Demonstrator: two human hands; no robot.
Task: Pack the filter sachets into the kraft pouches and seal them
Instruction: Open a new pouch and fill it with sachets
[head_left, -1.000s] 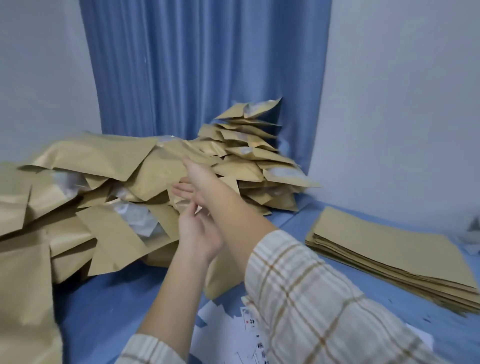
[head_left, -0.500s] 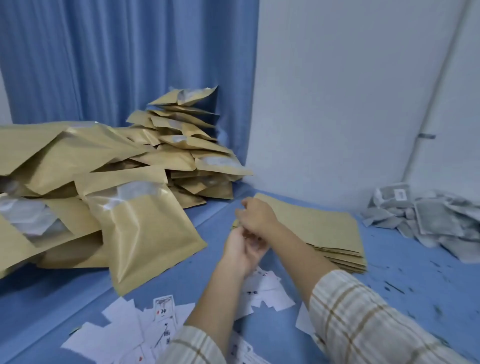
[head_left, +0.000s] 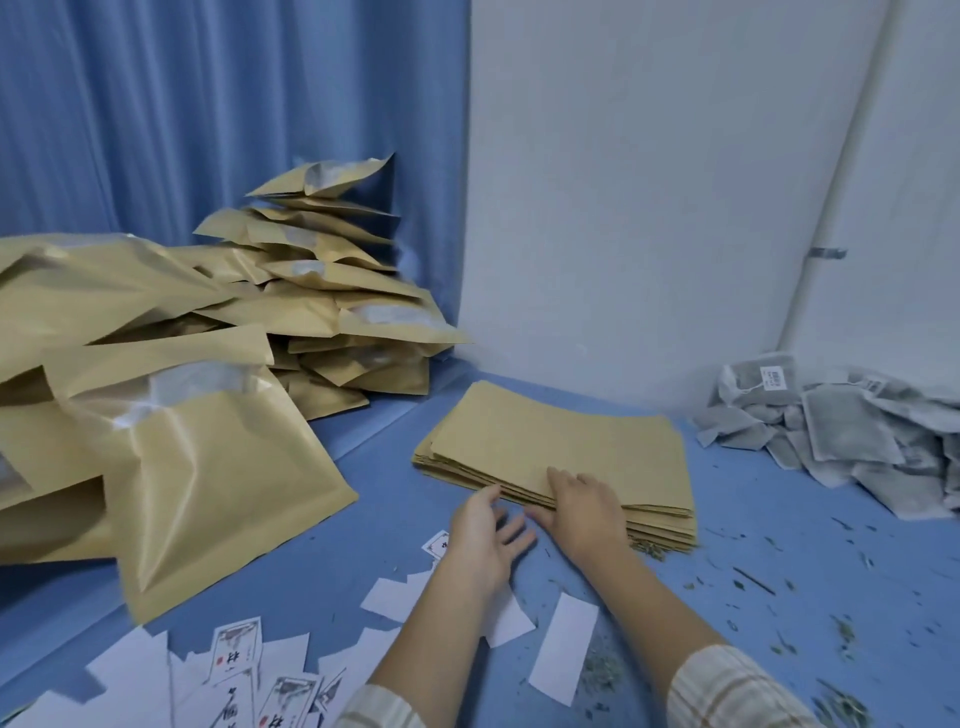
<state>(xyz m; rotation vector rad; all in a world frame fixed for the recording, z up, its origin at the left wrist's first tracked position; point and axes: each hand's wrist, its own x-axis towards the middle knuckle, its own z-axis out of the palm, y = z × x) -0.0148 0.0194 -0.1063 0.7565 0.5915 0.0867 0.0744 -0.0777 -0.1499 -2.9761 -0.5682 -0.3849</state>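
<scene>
A flat stack of empty kraft pouches (head_left: 561, 441) lies on the blue surface at centre. My right hand (head_left: 584, 506) rests on the stack's near edge, fingers spread over the top pouch. Just left of it, my left hand (head_left: 485, 540) hovers open over the blue surface, holding nothing. A heap of filled kraft pouches (head_left: 171, 374) with clear windows fills the left side. Grey filter sachets (head_left: 841, 431) with small tags lie piled at the far right against the wall.
White paper labels and printed cards (head_left: 234, 670) are scattered on the near surface. Loose dried herb bits (head_left: 753, 582) litter the blue surface at right. A blue curtain (head_left: 208, 114) hangs behind the heap and a white wall (head_left: 649, 208) closes the back.
Both hands left the heap of filled pouches and came down to the stack of empty pouches. The view swung right, bringing the sachets into sight.
</scene>
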